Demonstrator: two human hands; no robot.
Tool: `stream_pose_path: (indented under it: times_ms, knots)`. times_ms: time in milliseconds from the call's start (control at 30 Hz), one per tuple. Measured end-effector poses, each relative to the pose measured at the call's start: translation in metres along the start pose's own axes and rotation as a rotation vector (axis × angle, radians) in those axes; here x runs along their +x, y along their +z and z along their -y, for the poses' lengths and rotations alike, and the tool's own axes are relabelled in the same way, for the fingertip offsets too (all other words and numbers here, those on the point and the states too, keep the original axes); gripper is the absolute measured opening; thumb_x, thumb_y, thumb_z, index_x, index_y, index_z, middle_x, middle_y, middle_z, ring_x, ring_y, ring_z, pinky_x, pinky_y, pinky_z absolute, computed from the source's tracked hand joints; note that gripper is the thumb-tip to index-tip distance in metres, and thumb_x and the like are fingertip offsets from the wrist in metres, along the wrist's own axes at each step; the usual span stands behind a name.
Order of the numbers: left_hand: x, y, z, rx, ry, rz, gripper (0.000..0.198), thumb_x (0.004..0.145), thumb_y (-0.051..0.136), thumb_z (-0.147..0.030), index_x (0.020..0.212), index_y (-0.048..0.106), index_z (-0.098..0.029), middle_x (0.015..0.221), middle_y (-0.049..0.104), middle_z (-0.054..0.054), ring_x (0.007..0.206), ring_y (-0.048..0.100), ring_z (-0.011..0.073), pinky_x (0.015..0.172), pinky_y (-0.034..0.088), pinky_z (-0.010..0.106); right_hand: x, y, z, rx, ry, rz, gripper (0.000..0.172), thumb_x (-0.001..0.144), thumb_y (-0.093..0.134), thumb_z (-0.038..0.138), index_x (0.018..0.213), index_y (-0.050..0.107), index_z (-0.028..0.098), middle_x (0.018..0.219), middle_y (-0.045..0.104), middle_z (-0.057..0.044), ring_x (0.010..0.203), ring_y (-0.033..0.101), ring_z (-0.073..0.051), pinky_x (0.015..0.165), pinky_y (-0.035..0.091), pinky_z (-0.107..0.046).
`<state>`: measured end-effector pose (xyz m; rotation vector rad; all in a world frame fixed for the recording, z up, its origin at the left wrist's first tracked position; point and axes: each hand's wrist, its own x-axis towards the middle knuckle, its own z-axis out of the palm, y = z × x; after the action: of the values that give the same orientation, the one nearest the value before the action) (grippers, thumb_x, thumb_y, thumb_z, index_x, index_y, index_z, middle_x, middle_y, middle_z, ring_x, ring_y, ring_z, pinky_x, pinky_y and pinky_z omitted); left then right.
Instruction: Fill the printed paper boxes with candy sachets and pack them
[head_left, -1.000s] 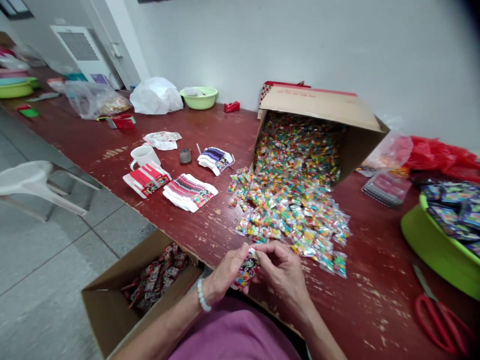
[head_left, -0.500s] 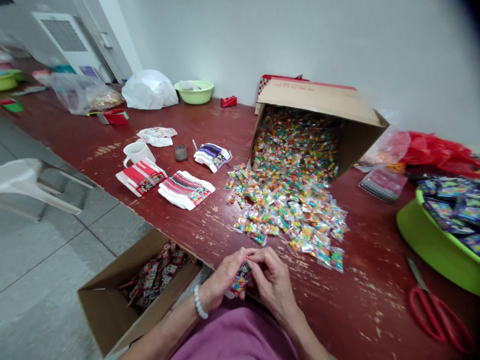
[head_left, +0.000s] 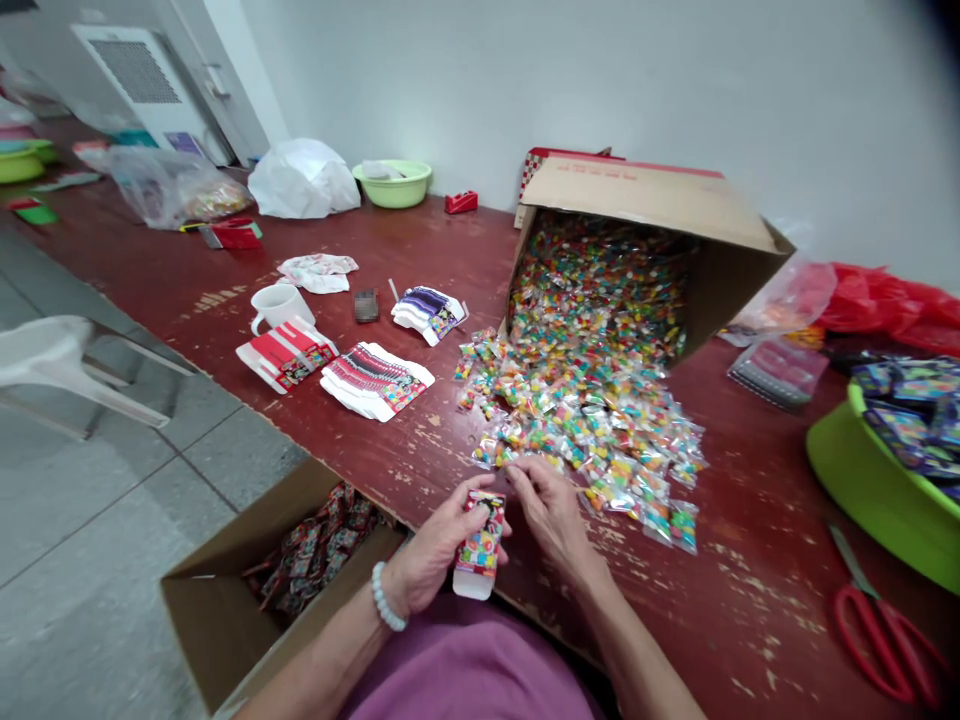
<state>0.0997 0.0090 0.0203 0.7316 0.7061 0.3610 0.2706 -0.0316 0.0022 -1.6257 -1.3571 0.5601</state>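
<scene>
My left hand (head_left: 442, 540) is wrapped round a small printed candy box (head_left: 480, 535), its white end flap hanging open toward me. The box has a red, black and multicoloured face. At the near edge of a heap of clear candy packets (head_left: 570, 410), my right hand (head_left: 551, 505) has thumb and fingertips close together. Whatever lies between those fingertips is hidden. The packets spill from a tipped cardboard box (head_left: 645, 190) onto the red table (head_left: 420, 460). To the left lie flat stacks of red folded boxes (head_left: 375, 380) and purple folded boxes (head_left: 429, 312).
On the floor side stands an open carton (head_left: 217, 620) with filled boxes inside. Red-handled scissors (head_left: 874, 630) and a green basin (head_left: 855, 470) of dark packs are at right. A white mug (head_left: 281, 305) stands behind another red stack (head_left: 289, 352); a white stool (head_left: 52, 350) is at left.
My right hand has left the small box and moved forward to the near edge of the packets. The box, still in my left hand, now shows its printed face and white flap.
</scene>
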Motion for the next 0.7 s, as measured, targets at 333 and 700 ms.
stream_pose_path:
  times_ms: [333, 700]
  knots:
    - [-0.012, -0.049, -0.029, 0.081, 0.182, -0.27, 0.062, 0.059, 0.089, -0.017, 0.113, 0.06, -0.02, 0.083, 0.063, -0.002, 0.071, 0.059, 0.0121, 0.069, 0.051, 0.026, 0.057, 0.028, -0.005, -0.66, -0.03, 0.172, 0.033, 0.081, 0.066, 0.019, 0.114, 0.065, 0.023, 0.114, 0.066, -0.012, 0.107, 0.052, -0.033, 0.085, 0.038, -0.043]
    - [-0.004, -0.066, -0.043, 0.123, 0.254, -0.439, 0.051, 0.06, 0.088, -0.031, 0.097, 0.055, -0.02, 0.073, 0.064, -0.005, 0.055, 0.062, 0.0121, 0.043, 0.049, 0.019, 0.058, 0.019, -0.014, -0.14, 0.109, -0.024, 0.013, 0.087, 0.056, 0.029, 0.082, 0.065, 0.02, 0.081, 0.069, -0.003, 0.075, 0.061, -0.019, 0.071, 0.045, -0.031]
